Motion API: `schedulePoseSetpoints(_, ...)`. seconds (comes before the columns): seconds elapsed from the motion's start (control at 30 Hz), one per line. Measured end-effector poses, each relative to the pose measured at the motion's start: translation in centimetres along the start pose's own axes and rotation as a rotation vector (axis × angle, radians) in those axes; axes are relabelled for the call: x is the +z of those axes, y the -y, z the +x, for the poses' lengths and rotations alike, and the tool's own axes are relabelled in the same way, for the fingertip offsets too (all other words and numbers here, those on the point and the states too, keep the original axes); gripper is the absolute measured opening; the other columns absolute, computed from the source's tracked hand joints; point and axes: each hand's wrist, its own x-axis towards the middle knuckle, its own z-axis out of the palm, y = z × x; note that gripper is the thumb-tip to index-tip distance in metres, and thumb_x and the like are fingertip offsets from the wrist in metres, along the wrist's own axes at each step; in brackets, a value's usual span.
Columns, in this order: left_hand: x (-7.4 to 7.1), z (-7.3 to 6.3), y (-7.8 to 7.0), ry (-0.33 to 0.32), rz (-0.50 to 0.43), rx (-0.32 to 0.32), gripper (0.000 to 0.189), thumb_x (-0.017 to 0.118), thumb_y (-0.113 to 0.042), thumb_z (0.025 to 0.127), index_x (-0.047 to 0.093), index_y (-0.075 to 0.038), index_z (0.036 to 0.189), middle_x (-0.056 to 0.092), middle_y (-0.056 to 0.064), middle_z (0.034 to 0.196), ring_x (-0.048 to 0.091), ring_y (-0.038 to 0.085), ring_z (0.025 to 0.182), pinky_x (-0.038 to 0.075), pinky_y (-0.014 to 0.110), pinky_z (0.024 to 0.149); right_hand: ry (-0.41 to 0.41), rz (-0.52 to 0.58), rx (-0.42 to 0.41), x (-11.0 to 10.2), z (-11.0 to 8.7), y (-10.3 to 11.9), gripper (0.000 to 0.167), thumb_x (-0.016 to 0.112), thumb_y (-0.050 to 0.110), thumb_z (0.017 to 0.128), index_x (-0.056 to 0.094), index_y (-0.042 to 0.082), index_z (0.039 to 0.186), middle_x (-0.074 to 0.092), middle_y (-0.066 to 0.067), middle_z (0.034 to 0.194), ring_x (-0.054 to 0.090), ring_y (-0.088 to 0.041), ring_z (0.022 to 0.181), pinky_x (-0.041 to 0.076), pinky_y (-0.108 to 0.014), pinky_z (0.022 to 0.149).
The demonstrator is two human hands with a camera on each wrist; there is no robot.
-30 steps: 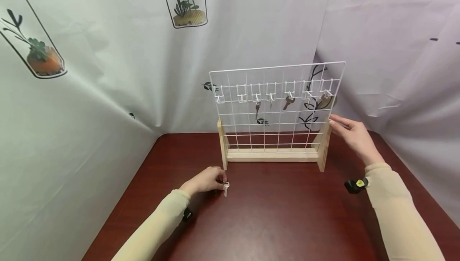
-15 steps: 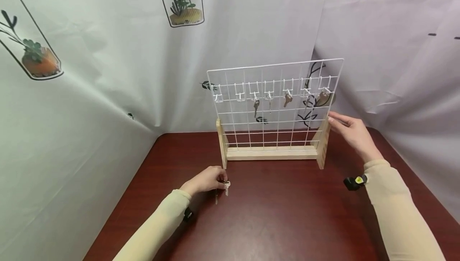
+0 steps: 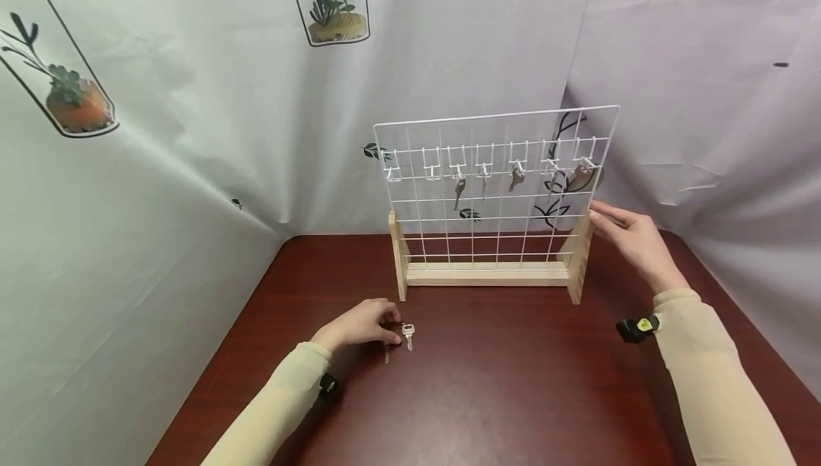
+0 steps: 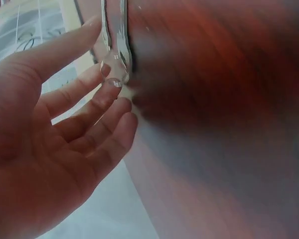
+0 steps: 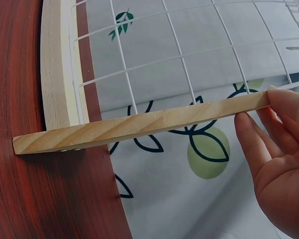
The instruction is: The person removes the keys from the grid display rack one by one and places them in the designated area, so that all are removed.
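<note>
My left hand [image 3: 359, 323] is low over the table, in front of the rack's left foot. Its fingers are loosely bent and the thumb stands apart from them in the left wrist view. Right at the fingertips are two silver keys [image 4: 123, 45] on a small ring [image 4: 114, 83]; one key [image 3: 408, 336] shows to the right of the thumb. My right hand [image 3: 631, 241] pinches the top of the right wooden upright [image 5: 154, 122] of a white wire grid rack [image 3: 487, 278]. Several keys hang from the rack's hooks, such as a dark key [image 3: 459, 194] and a brownish key [image 3: 516, 178].
The rack stands on a dark red wooden table [image 3: 500, 380]. An unladen white hook [image 3: 393, 174] is at the grid's left end, with another hook [image 3: 432, 172] beside it. White printed cloth [image 3: 212, 131] surrounds the table behind and at the sides.
My left hand has drawn slightly left, its thumb coming away from the silver keys, which stay in place. My right hand keeps its hold on the upright.
</note>
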Motion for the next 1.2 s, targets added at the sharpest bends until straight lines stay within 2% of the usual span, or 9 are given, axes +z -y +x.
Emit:
schedulePoseSetpoints(0.13,-0.2,-1.2,0.6,0.004,-0.016,-0.03,0.033,0.087,-0.023,0.08,0.068,-0.009,0.103,0.061,-0.002,0.097,0.057,0.017,0.088,0.05,0.037,0.08,-0.002,-0.002,0.002,0.1,0.0,0.0,0.062,0.061,0.039,0.1,0.048,0.001,0.147,0.062,0.017,0.122,0.063,0.013,0.093,0.046,-0.005,0.081)
schedulePoseSetpoints(0.27,-0.1,-1.4,0.9,-0.024,-0.023,-0.019,0.029,0.085,-0.021,0.082,0.068,-0.008,0.102,0.062,-0.002,0.094,0.058,0.015,0.085,0.05,0.034,0.077,-0.012,-0.008,-0.002,0.0,0.2,-0.1,0.062,0.061,0.038,0.101,0.047,0.001,0.148,0.062,0.018,0.122,0.063,0.013,0.092,0.046,-0.005,0.081)
schedulePoseSetpoints(0.4,-0.2,-1.1,1.2,-0.043,-0.026,-0.012,0.024,0.084,-0.02,0.083,0.069,-0.01,0.099,0.061,-0.003,0.089,0.057,0.013,0.081,0.049,0.03,0.073,-0.005,-0.005,-0.019,-0.2,0.5,-0.2,0.059,0.06,0.034,0.102,0.046,0.0,0.148,0.059,-0.001,0.136,0.062,0.013,0.093,0.047,-0.006,0.082)
schedulePoseSetpoints(0.6,-0.1,-1.0,1.8,-0.07,-0.044,-0.005,0.022,0.085,-0.018,0.082,0.07,-0.011,0.096,0.061,-0.005,0.087,0.056,0.012,0.079,0.048,0.029,0.072,-0.007,0.017,-0.032,0.0,0.4,-0.2,0.059,0.062,0.034,0.101,0.048,-0.002,0.147,0.063,0.013,0.125,0.064,0.012,0.094,0.047,-0.006,0.081)
schedulePoseSetpoints(0.67,0.2,-1.1,1.9,-0.071,-0.056,0.003,0.021,0.085,-0.018,0.082,0.071,-0.011,0.096,0.062,-0.005,0.088,0.056,0.012,0.079,0.048,0.028,0.072,-0.01,-0.001,-0.02,0.1,0.1,-0.1,0.06,0.062,0.036,0.101,0.049,0.0,0.146,0.063,0.014,0.123,0.063,0.012,0.093,0.046,-0.006,0.08)
schedulePoseSetpoints(0.83,0.6,-1.2,1.9,-0.06,-0.077,0.019,0.02,0.084,-0.02,0.084,0.071,-0.011,0.098,0.063,-0.005,0.089,0.058,0.012,0.08,0.049,0.027,0.073,-0.005,-0.051,-0.015,0.0,-0.4,-0.2,0.06,0.06,0.04,0.101,0.05,0.001,0.146,0.061,-0.004,0.133,0.063,0.012,0.093,0.045,-0.005,0.08)
schedulePoseSetpoints(0.9,0.3,-1.0,1.8,-0.061,-0.087,0.017,0.021,0.083,-0.021,0.084,0.072,-0.012,0.099,0.064,-0.004,0.09,0.059,0.013,0.081,0.049,0.028,0.074,-0.01,-0.04,-0.021,0.0,-0.5,-0.1,0.06,0.061,0.039,0.101,0.05,0.001,0.146,0.06,-0.006,0.135,0.063,0.011,0.095,0.045,-0.005,0.081)
schedulePoseSetpoints(1.07,-0.8,-1.0,1.6,-0.063,-0.122,-0.013,0.025,0.081,-0.022,0.087,0.071,-0.01,0.106,0.066,-0.001,0.097,0.061,0.014,0.085,0.051,0.031,0.076,-0.021,-0.017,-0.011,0.1,-0.2,-0.2,0.06,0.061,0.039,0.101,0.05,0.001,0.146,0.063,0.017,0.121,0.063,0.012,0.093,0.045,-0.005,0.081)
schedulePoseSetpoints(1.2,-2.0,-1.2,1.4,-0.075,-0.147,-0.035,0.028,0.077,-0.024,0.09,0.07,-0.007,0.111,0.067,-0.002,0.097,0.062,0.013,0.086,0.051,0.032,0.076,-0.009,0.013,-0.03,0.1,0.1,-0.4,0.059,0.061,0.034,0.102,0.048,-0.002,0.146,0.062,0.017,0.121,0.063,0.012,0.093,0.047,-0.006,0.081)
